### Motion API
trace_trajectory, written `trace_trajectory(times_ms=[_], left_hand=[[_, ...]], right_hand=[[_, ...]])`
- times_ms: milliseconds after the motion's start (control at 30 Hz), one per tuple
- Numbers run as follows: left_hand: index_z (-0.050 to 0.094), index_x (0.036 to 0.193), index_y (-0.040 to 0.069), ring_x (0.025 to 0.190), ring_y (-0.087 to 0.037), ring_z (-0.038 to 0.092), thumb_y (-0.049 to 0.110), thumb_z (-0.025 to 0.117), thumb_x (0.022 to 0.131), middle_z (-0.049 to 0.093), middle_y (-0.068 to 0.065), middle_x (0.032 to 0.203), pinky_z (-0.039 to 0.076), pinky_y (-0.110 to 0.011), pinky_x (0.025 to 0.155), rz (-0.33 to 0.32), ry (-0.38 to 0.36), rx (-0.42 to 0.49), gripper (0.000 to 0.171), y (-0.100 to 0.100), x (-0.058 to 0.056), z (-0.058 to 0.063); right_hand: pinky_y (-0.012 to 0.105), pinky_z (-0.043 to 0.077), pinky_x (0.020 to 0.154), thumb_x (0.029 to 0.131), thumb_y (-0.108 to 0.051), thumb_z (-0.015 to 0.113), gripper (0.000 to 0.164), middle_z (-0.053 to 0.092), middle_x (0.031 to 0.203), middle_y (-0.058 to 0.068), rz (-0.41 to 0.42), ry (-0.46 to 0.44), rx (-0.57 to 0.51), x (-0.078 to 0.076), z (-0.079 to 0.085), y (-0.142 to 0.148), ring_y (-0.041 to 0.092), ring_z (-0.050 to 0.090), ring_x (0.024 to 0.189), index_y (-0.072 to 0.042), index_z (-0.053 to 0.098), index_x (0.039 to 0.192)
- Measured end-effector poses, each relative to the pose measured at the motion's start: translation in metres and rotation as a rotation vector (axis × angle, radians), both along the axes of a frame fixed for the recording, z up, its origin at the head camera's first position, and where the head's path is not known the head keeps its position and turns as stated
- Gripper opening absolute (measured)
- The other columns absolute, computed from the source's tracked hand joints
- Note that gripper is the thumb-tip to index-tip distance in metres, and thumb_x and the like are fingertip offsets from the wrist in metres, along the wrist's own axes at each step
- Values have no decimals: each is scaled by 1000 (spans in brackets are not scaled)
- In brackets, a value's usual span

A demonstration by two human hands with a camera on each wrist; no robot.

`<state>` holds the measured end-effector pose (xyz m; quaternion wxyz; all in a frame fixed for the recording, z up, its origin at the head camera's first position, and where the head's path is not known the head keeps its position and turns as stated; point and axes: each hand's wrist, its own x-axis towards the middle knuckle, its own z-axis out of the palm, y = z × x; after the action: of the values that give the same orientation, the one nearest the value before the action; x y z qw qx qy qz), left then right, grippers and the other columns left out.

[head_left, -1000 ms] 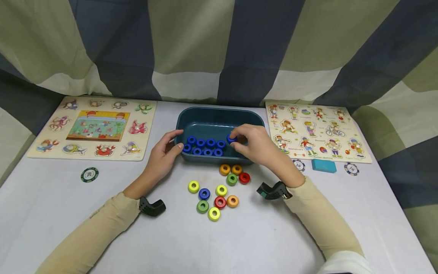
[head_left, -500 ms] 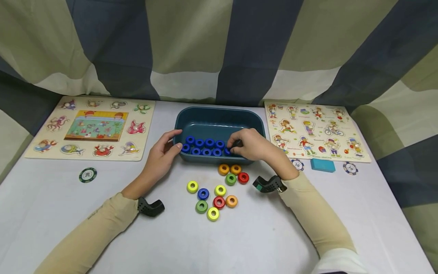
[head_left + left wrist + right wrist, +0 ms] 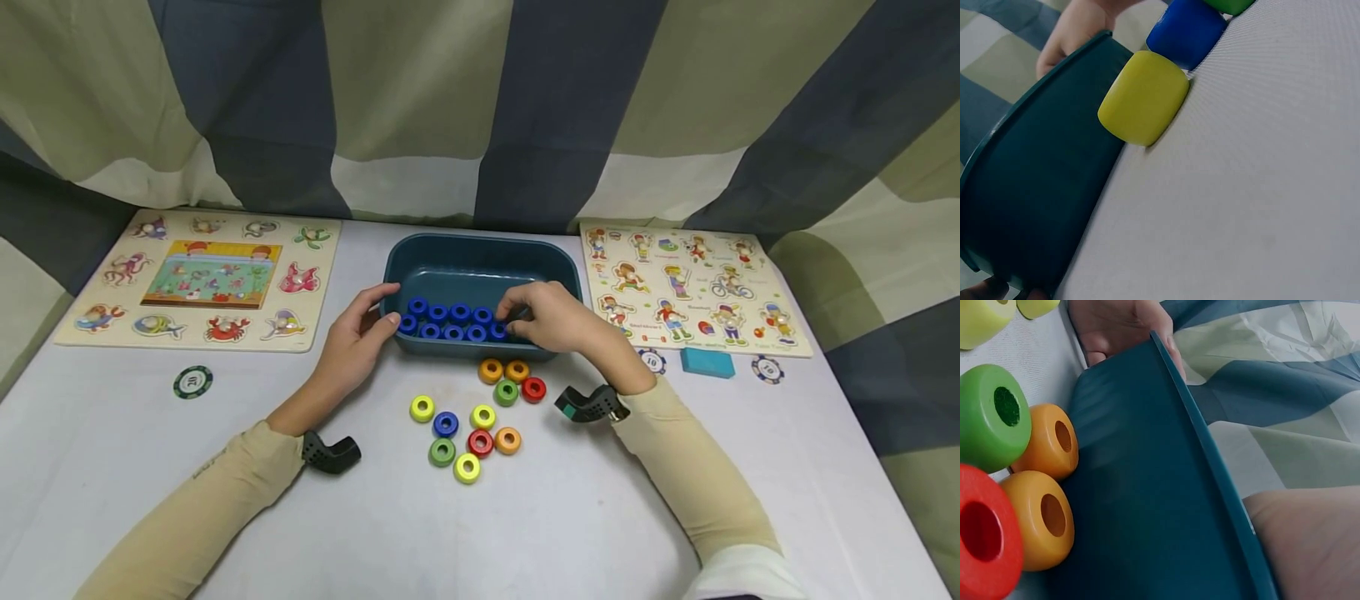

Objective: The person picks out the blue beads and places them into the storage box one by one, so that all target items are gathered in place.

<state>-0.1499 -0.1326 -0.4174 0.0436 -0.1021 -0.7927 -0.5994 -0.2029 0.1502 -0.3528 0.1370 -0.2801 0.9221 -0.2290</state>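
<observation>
On the left of the dark teal tray (image 3: 487,282), my left hand (image 3: 347,343) grips the rim, thumb and fingers on its end wall. My right hand (image 3: 553,318) reaches over the tray's near right side. Its curled index finger and thumb are at a blue ring (image 3: 498,337), the rightmost of the near row. Beside it lie several more blue rings (image 3: 476,339) in two rows along the near wall. In the right wrist view, the tray's outer wall (image 3: 1141,469) hides the right fingertips.
Before the tray lie loose rings: yellow (image 3: 467,478), green (image 3: 442,462), red (image 3: 533,398), orange (image 3: 507,451) and one blue ring (image 3: 446,434). Picture puzzle boards flank it, a sea-animal board (image 3: 315,275) and a sports board (image 3: 637,287). Chips (image 3: 192,382) and a turquoise block (image 3: 708,362) lie nearby.
My right hand has moved down and left, bringing a blue ring to the right end of the near row. Its index finger has since lifted slightly. The left hand stays on the rim.
</observation>
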Motion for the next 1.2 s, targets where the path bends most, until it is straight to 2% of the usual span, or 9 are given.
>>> trace_trajectory(times_ms=[133,267,367,433,533,633,733,900,1200], left_hand=[[49,139,11,138,-26,44,15,52,100,46,-8,148,38,-42,115,5,3,-4,39,0,0,-1],[49,139,11,138,-25,44,14,52,100,46,-8,148,39,-41,114,4,7,-4,40,0,0,-1],[49,140,9,138,-26,44,14,52,100,46,-8,148,39,-41,114,1,17,-6,40,0,-1,0],[49,140,9,137,-27,45,14,52,100,46,-9,148,39,-42,114,-1,24,-6,40,0,-1,0],[49,139,9,137,-29,46,14,52,100,46,-9,148,39,-43,113,3,22,-2,40,-1,-2,1],[49,139,10,136,-29,46,14,52,100,46,-9,148,39,-43,113,4,14,6,40,-1,-1,1],[50,139,10,136,-28,47,15,53,100,47,-8,147,40,-43,113,4,11,8,40,-1,-1,0],[50,139,11,135,-28,47,15,53,100,47,-8,147,40,-44,112,6,21,-3,40,1,-1,-2],[50,139,11,133,-28,49,15,53,100,47,-8,147,42,-43,111,4,13,3,40,0,-1,-1]], right_hand=[[36,55,77,90,-9,65,13,73,102,6,20,47,-48,2,0,2,18,65,88,-10,70,102],[27,52,63,89,-11,67,11,72,90,2,55,152,-191,17,11,3,11,61,71,-9,70,100],[24,54,62,87,-12,70,10,72,86,-1,148,201,-319,37,25,-3,7,61,69,-9,70,96],[24,54,61,86,-12,70,9,71,86,-1,248,197,-361,50,29,-12,6,60,69,-10,70,95],[24,55,63,86,-13,69,9,70,89,-2,390,144,-328,65,24,-28,6,60,72,-11,70,94],[22,55,69,86,-13,68,9,69,93,-4,458,89,-228,74,10,-41,7,59,77,-13,70,95],[18,52,72,86,-14,70,10,67,94,-5,476,57,-142,77,-4,-49,9,59,80,-13,71,96],[14,46,69,83,-15,71,11,65,88,-7,494,81,-70,79,-19,-54,7,56,76,-16,69,93],[14,45,66,82,-14,72,10,64,85,-8,495,90,-72,78,-22,-56,7,55,74,-17,67,91]])
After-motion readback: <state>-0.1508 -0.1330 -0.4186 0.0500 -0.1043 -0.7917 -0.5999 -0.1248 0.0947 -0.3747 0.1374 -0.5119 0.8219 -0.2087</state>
